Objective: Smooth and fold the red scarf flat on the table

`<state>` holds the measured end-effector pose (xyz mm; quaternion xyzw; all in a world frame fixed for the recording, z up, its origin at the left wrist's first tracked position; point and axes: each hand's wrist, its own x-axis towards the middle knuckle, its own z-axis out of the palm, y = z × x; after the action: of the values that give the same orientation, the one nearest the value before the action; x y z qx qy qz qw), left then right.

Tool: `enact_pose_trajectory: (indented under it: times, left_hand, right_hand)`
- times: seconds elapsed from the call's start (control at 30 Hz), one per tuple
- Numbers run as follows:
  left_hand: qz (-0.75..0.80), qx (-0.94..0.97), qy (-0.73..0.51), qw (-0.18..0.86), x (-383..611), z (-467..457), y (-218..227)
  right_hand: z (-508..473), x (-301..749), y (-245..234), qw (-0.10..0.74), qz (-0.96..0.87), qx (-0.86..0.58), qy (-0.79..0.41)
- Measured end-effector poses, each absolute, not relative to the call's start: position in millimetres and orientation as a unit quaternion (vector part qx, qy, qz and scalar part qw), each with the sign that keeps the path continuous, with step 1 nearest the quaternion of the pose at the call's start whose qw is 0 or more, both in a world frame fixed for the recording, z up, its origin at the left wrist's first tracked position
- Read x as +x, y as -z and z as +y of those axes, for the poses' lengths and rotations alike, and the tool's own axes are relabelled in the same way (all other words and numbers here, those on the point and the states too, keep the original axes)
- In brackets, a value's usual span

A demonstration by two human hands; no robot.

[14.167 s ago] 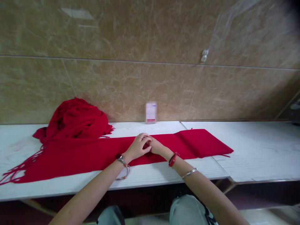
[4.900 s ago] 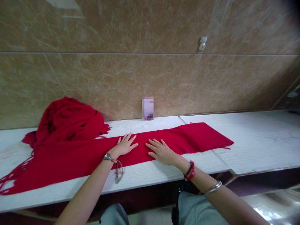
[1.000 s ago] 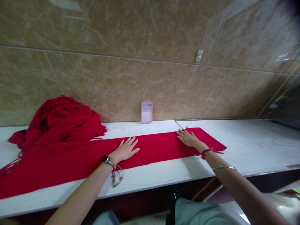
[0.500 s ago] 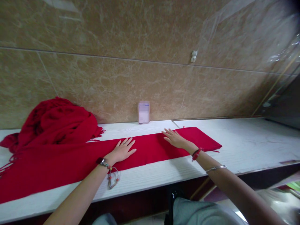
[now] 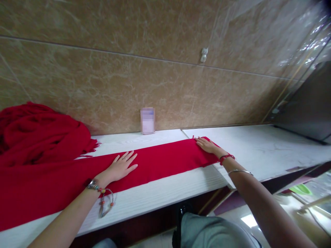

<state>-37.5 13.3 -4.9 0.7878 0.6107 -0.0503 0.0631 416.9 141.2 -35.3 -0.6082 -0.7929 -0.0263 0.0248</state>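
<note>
The left hand (image 5: 121, 167) lies flat with fingers spread on the middle of the red scarf (image 5: 160, 163), holding nothing. The right hand (image 5: 208, 146), also flat and empty, presses the scarf's end at about three o'clock. The strip looks smoothed along the white worktop (image 5: 258, 151); a heap of red cloth (image 5: 38, 132) at nine o'clock looks untouched.

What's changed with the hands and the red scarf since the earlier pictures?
At first both hands pinched the flat scarf together at its middle; they let go and spread flat. The right hand then slid out to the scarf's right end, while the left hand stayed pressed near the middle. The heaped scarf and the white table are unchanged.
</note>
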Motion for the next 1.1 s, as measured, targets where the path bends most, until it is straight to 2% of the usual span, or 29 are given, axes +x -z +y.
enact_pose_trajectory:
  times: [0.13, 0.27, 0.4, 0.57, 0.77, 0.9, 1.1]
  left_hand:
    - [0.61, 0.788, 0.06, 0.063, -34.9, 11.0, -0.1]
    - [0.609, 0.788, 0.058, 0.062, -35.6, 11.4, 0.2]
    - [0.609, 0.789, 0.051, 0.071, -39.2, 14.4, 5.1]
    - [0.603, 0.793, 0.036, 0.077, -41.2, 15.3, 7.1]
    - [0.598, 0.796, 0.031, 0.085, -38.2, 10.5, 0.3]
    - [0.593, 0.799, 0.03, 0.094, -38.7, 10.6, -0.2]
    - [0.593, 0.799, 0.032, 0.092, -40.7, 15.8, 5.1]
  right_hand:
    - [141.1, 454.7, 42.4, 0.055, -0.755, -0.653, 0.021]
    - [142.9, 448.9, 38.0, 0.073, -0.704, -0.706, 0.021]
    - [128.7, 392.4, 25.5, 0.116, -0.787, -0.603, 0.06]
    - [82.2, 294.1, 22.1, 0.112, -0.896, -0.429, 0.034]
    - [55.4, 254.7, 34.3, 0.079, -0.925, -0.371, 0.011]
    - [65.9, 295.7, 38.6, 0.035, -0.919, -0.388, 0.062]
    - [72.1, 379.8, 48.4, 0.019, -0.825, -0.553, 0.115]
